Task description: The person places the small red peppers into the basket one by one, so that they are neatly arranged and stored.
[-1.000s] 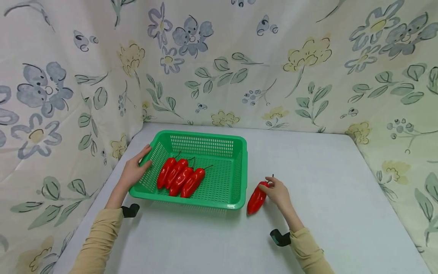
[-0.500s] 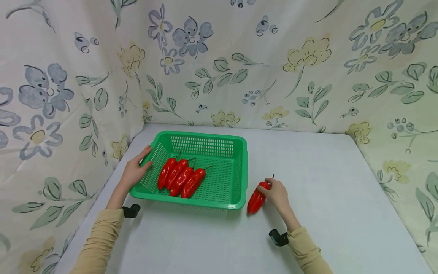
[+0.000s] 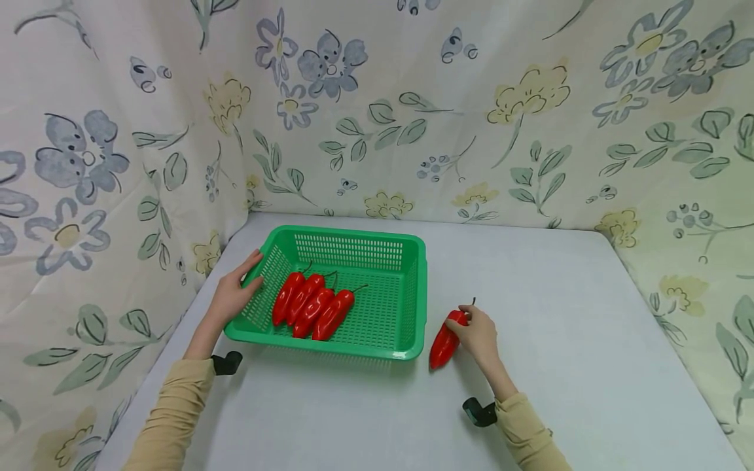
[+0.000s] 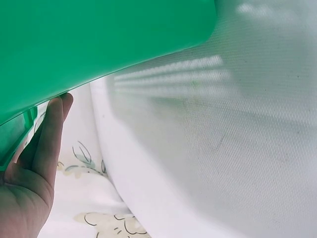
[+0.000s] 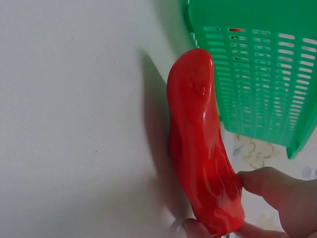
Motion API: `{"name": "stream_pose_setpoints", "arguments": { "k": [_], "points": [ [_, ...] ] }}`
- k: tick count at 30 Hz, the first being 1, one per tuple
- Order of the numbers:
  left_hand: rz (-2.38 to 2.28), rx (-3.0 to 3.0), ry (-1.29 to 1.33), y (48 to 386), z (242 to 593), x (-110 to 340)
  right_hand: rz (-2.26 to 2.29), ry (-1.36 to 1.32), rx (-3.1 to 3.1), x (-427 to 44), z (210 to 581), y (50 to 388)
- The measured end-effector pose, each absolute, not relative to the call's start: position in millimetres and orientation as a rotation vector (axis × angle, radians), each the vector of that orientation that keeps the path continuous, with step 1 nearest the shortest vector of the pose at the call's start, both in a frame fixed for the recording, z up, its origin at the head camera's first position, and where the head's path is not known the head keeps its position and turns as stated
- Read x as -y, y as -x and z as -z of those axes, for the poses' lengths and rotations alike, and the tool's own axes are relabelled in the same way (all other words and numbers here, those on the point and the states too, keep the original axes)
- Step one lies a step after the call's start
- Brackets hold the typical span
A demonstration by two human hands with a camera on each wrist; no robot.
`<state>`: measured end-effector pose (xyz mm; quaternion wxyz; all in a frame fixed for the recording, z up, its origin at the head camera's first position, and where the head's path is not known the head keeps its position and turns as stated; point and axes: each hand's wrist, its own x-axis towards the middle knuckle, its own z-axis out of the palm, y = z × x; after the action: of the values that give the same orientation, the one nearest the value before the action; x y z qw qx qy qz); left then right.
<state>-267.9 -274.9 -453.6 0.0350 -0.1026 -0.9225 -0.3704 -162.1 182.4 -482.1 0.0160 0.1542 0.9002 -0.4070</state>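
Observation:
A green plastic basket (image 3: pixel 383 354) stands at the left of the table, with several red chili peppers (image 3: pixel 333 315) lying side by side in its left half. My left hand (image 3: pixel 228 294) holds the basket's left rim, thumb over the inside and fingers along the outside; in the left wrist view the fingers (image 4: pixel 48 139) lie against the green wall. Right of the basket, my right hand (image 3: pixel 478 332) pinches another red pepper (image 3: pixel 444 345) near its stem end. The right wrist view has this pepper (image 5: pixel 200 134) large, thumb and fingertips at its wide end, its tip pointing away.
The white table (image 3: pixel 559 314) spreads out around the basket and the right hand. A flower-printed curtain (image 3: pixel 377 131) closes off the back and both sides. A small black camera mount (image 3: pixel 480 412) sits at the right wrist, another black mount (image 3: pixel 226 363) at the left.
The pepper in my right hand has shifted slightly to the right, its stem now a little farther right and higher. My left hand and the basket stay nearly where they were.

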Motion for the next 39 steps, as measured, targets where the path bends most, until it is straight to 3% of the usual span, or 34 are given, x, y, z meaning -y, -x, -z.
{"name": "stream_pose_setpoints", "arguments": {
  "k": [16, 39],
  "points": [
    [1.132, 2.843, 0.314, 269.4, 455.9, 275.5, 1.298, -0.525, -2.808, -193.3, 474.0, 159.7],
    [1.128, 2.839, 0.33, 269.0, 455.9, 275.5, 1.501, -0.503, -2.948, -207.0, 398.8, 154.3]
  ]
}}
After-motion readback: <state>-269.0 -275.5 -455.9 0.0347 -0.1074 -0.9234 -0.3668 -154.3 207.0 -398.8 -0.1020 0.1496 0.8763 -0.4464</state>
